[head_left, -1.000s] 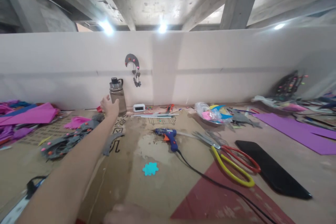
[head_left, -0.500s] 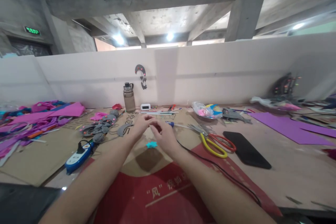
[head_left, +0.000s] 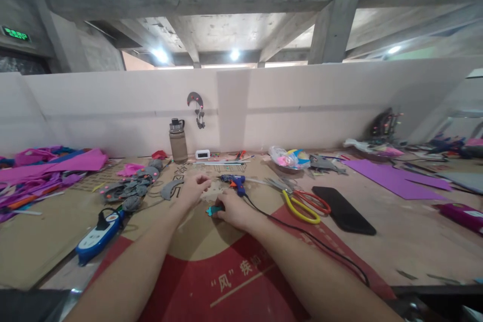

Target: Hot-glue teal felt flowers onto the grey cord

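My right hand (head_left: 233, 209) is low over the cardboard (head_left: 199, 241), its thumb and fingers pinching the edge of a small turquoise scalloped piece (head_left: 213, 210), perhaps felt. Part of that piece is hidden by my fingers. My left hand (head_left: 194, 189) hovers to the left and a little farther away, fingers loosely bent and apart, with nothing visible in it. Just beyond my right hand lies a blue glue gun (head_left: 234, 181) with an orange trigger, its black cord running toward the right front. A grey felt crescent (head_left: 170, 189) is left of my left hand.
Scissors (head_left: 298, 204) with yellow and red handles and a black phone (head_left: 342, 210) lie right. A blue-white power strip (head_left: 98, 236), grey felt pieces (head_left: 130, 186) and pink-purple scraps (head_left: 49, 168) are left. A bottle (head_left: 177, 142) stands at the back; purple sheets (head_left: 392, 178) lie far right.
My hands, close together before, have moved apart. My right hand has come down and taken hold of the turquoise piece; the glue gun is now uncovered. The view has turned slightly right.
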`<action>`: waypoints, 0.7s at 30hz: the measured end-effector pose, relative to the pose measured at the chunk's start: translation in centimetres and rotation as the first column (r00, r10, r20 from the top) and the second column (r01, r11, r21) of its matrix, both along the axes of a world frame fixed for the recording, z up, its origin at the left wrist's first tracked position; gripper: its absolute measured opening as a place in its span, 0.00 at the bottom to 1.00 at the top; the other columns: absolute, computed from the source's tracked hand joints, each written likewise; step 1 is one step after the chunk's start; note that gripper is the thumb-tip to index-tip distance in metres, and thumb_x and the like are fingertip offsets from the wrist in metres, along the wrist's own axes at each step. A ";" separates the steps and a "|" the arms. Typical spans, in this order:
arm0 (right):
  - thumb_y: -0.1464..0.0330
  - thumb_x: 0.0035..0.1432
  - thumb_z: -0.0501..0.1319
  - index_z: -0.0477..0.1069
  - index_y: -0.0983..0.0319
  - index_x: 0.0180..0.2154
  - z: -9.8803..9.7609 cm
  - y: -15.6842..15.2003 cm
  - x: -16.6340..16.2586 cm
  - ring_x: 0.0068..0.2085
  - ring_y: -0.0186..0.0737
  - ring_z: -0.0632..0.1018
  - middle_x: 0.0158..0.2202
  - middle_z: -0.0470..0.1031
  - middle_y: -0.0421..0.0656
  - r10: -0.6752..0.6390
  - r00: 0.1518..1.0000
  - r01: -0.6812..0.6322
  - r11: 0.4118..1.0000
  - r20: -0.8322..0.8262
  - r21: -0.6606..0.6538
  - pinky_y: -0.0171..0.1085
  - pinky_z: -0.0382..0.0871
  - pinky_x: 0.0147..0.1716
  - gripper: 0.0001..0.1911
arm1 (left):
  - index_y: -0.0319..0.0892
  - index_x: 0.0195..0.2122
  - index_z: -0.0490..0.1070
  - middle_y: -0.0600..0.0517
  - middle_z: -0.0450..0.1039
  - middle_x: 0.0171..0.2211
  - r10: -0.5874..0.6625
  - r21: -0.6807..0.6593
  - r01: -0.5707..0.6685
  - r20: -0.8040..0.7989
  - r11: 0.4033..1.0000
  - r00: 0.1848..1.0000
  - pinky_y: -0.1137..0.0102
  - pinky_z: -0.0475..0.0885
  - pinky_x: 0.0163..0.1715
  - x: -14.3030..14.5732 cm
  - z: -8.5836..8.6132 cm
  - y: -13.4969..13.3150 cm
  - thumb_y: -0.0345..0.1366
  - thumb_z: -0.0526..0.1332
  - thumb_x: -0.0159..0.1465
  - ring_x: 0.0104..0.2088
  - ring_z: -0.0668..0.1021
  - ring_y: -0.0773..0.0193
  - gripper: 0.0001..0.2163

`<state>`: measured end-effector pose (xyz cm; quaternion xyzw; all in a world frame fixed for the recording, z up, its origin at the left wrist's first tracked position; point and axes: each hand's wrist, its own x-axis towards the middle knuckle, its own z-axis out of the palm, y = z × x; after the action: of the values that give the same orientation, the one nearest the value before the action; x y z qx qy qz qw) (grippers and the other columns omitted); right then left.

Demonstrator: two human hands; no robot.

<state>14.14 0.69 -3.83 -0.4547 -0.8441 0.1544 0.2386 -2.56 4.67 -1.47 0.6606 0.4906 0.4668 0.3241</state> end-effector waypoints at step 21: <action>0.68 0.55 0.54 0.70 0.62 0.31 -0.5 0.8 0.5 0.31 0.35 0.70 0.29 0.73 0.41 -0.009 0.971 -0.005 0.998 -0.238 -0.055 0.33 0.59 0.30 0.08 | 0.39 0.29 0.72 0.53 0.72 0.24 -0.013 0.055 0.026 -0.210 0.998 0.978 0.72 0.66 0.27 0.6 -1.9 -0.1 0.39 0.57 0.56 0.25 0.72 0.67 0.09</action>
<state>14.62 1.50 -4.36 -0.4402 -0.8043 0.2309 0.3256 -1.91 4.52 -3.32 0.7200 0.5019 0.4052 0.2560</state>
